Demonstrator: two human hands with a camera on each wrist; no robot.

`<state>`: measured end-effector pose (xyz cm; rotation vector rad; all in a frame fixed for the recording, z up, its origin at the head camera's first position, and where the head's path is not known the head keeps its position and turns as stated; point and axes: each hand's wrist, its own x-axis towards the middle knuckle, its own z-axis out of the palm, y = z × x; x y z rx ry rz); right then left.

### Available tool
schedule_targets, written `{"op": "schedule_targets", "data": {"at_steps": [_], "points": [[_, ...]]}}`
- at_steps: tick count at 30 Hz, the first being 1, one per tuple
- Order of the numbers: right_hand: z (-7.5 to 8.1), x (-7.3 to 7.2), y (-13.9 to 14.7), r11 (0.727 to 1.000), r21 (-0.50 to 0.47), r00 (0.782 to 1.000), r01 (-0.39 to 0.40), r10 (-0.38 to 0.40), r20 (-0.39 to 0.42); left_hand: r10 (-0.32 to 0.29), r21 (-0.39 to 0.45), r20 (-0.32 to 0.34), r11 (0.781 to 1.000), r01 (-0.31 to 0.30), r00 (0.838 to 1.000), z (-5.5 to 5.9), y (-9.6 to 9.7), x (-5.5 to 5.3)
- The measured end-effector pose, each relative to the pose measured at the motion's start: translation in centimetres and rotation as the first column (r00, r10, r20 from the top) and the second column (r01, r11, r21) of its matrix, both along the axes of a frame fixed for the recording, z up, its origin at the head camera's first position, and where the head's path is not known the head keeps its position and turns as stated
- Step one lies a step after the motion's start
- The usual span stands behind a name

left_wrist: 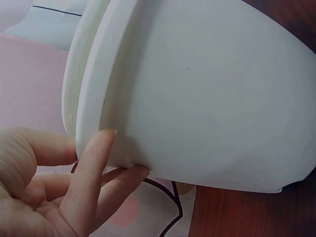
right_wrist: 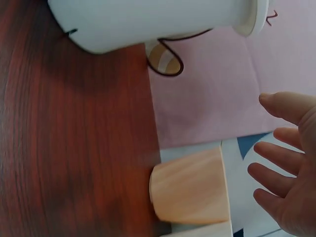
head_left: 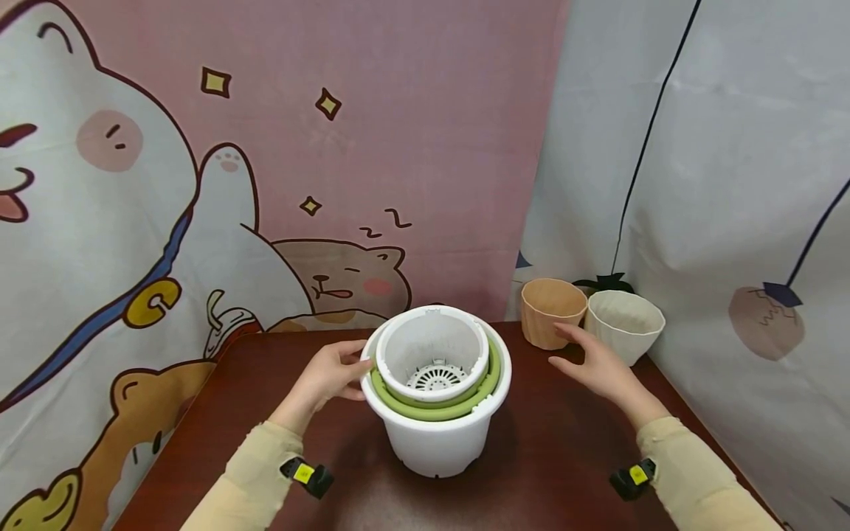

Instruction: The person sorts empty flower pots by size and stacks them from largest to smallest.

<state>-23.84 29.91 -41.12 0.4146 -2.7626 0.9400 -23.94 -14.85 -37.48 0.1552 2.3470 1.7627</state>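
On the brown table stands a large white flowerpot (head_left: 434,442) with smaller pots nested inside. A green pot rim (head_left: 434,411) shows within it, and innermost is a white pot (head_left: 432,346) with a slotted bottom. My left hand (head_left: 335,371) holds the large pot's left rim. In the left wrist view, its fingers (left_wrist: 94,168) touch the rim and outer wall. My right hand (head_left: 598,366) is in the air to the right, fingers spread and holding nothing. It is nearest to an orange pot (head_left: 541,324) and a cream pot (head_left: 627,328).
The orange and cream pots stand side by side at the table's back right corner. A printed cloth (head_left: 432,147) hangs behind the table (head_left: 564,457), and a pale cloth (head_left: 730,184) hangs along the right side.
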Motion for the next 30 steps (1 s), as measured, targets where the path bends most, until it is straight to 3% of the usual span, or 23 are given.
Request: {"op": "schedule_targets", "data": {"at_steps": [6,17,24,30], "points": [[-0.4,-0.3,1.6,0.998,0.037,0.999,0.048,-0.049,0.017,-0.005,-0.008,-0.015,1.000,0.005,1.000,0.2,-0.1,0.2],[-1.0,-1.6,4.7,0.981,0.131,0.990,0.140,-0.136,-0.037,0.020,-0.006,-0.009,1.000,-0.021,1.000,0.1,0.0,0.2],[-1.1,-2.5,6.3,0.971,0.166,0.978,0.171,-0.147,-0.145,0.001,-0.003,-0.018,1.000,-0.001,1.000,0.1,-0.1,0.2],[-1.3,-3.3,7.3,0.960,0.198,0.973,0.198,-0.168,-0.158,-0.002,0.004,-0.009,1.000,0.002,1.000,0.1,0.0,0.3]]}}
